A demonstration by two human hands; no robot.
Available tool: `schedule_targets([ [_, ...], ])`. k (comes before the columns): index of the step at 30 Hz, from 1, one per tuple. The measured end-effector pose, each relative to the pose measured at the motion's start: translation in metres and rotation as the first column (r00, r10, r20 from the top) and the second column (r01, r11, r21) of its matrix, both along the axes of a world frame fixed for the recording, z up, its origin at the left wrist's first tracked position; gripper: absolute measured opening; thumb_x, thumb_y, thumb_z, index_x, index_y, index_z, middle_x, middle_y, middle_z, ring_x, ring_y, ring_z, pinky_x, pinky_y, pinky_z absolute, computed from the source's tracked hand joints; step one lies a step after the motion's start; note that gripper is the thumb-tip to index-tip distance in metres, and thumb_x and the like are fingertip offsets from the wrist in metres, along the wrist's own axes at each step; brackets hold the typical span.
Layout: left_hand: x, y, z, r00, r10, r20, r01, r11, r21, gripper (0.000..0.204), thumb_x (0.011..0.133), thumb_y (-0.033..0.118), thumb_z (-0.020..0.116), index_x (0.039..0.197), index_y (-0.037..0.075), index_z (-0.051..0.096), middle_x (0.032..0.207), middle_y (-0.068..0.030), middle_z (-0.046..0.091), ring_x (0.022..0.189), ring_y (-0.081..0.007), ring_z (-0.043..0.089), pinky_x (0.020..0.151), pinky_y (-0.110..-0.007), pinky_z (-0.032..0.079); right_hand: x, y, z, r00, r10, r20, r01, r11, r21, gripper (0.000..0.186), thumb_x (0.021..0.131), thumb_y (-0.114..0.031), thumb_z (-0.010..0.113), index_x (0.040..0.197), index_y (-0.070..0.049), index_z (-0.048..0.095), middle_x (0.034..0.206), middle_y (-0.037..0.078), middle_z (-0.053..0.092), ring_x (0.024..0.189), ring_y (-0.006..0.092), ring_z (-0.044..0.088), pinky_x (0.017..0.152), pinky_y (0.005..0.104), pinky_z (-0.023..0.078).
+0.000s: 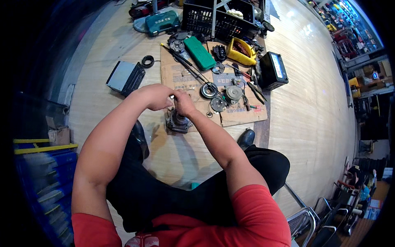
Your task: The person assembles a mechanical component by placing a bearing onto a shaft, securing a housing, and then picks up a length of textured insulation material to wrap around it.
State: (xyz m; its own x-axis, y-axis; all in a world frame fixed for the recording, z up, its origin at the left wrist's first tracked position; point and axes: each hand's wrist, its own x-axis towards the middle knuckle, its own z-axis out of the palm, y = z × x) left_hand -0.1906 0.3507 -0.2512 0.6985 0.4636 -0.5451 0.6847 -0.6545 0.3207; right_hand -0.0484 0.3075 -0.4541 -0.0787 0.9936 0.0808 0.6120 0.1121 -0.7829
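My left hand (158, 96) and my right hand (183, 103) meet just above a dark metal machine part (179, 125) with a wide base, standing upright at the cardboard's near left edge. The fingers of both hands are closed and pressed close together over the part's top. What they pinch is hidden or too small to make out. To the right of my hands, a round ring-shaped part (208, 90) lies on the cardboard (242, 117). Beside it are a grey round motor-like part (233, 94) and a flat dark disc (218, 104).
Beyond lie a green case (199, 52), a yellow bin (241, 52), pliers (256, 93) and a black crate (197, 20). A black battery (273, 71) stands at right. Left are a grey metal box (124, 77) and a black ring (147, 61). My shoes flank the part.
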Motion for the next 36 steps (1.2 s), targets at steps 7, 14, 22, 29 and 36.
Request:
schedule_targets([
  [7, 0.003, -0.003, 0.006, 1.000, 0.011, -0.028, -0.011, 1.000, -0.006, 0.046, 0.089, 0.030, 0.063, 0.128, 0.008, 0.056, 0.113, -0.0221, 0.064, 0.107, -0.0391, 0.060, 0.092, -0.045, 0.048, 0.002, -0.005, 0.002, 0.996, -0.033, -0.088, 0.033, 0.999, -0.001, 0.023, 0.085, -0.023, 0.065, 0.106, -0.012, 0.068, 0.100, 0.017, 0.060, 0.104, 0.0324, 0.057, 0.094, 0.0456, 0.039],
  [14, 0.007, -0.003, 0.004, 0.998, 0.000, -0.070, 0.001, 1.000, 0.010, 0.049, 0.089, 0.030, 0.064, 0.129, 0.004, 0.054, 0.116, -0.0225, 0.064, 0.109, -0.0383, 0.059, 0.093, -0.044, 0.047, 0.006, 0.001, -0.005, 0.788, -0.241, -0.566, 0.126, 0.964, -0.236, 0.035, 0.090, -0.026, 0.064, 0.112, 0.001, 0.062, 0.094, 0.017, 0.067, 0.076, 0.0233, 0.064, 0.068, 0.0355, 0.050],
  [22, 0.005, -0.002, 0.000, 0.997, -0.009, -0.078, 0.010, 1.000, 0.013, 0.051, 0.089, 0.030, 0.063, 0.132, 0.006, 0.052, 0.116, -0.0224, 0.063, 0.110, -0.0386, 0.059, 0.094, -0.044, 0.048, 0.003, 0.001, 0.004, 0.831, -0.274, -0.485, 0.147, 0.948, -0.283, 0.027, 0.089, -0.024, 0.065, 0.096, 0.001, 0.058, 0.084, 0.015, 0.067, 0.068, 0.0248, 0.063, 0.064, 0.0370, 0.051],
  [29, 0.006, -0.001, -0.003, 0.998, -0.016, -0.068, 0.018, 1.000, 0.021, 0.051, 0.089, 0.030, 0.063, 0.132, 0.006, 0.053, 0.114, -0.0230, 0.064, 0.108, -0.0388, 0.060, 0.092, -0.045, 0.048, 0.004, -0.003, -0.011, 0.989, -0.145, -0.024, 0.146, 0.981, 0.126, 0.021, 0.081, -0.014, 0.067, 0.097, -0.001, 0.062, 0.085, 0.021, 0.064, 0.080, 0.0413, 0.061, 0.074, 0.0450, 0.049],
  [36, -0.002, -0.001, -0.007, 0.999, 0.009, -0.041, -0.007, 0.999, 0.039, 0.050, 0.088, 0.030, 0.064, 0.131, 0.006, 0.054, 0.113, -0.0229, 0.064, 0.107, -0.0390, 0.060, 0.091, -0.046, 0.048, 0.001, -0.007, -0.001, 0.936, -0.232, -0.264, 0.187, 0.965, -0.184, 0.016, 0.078, -0.011, 0.071, 0.085, 0.002, 0.065, 0.084, 0.020, 0.066, 0.081, 0.0342, 0.064, 0.077, 0.0413, 0.050],
])
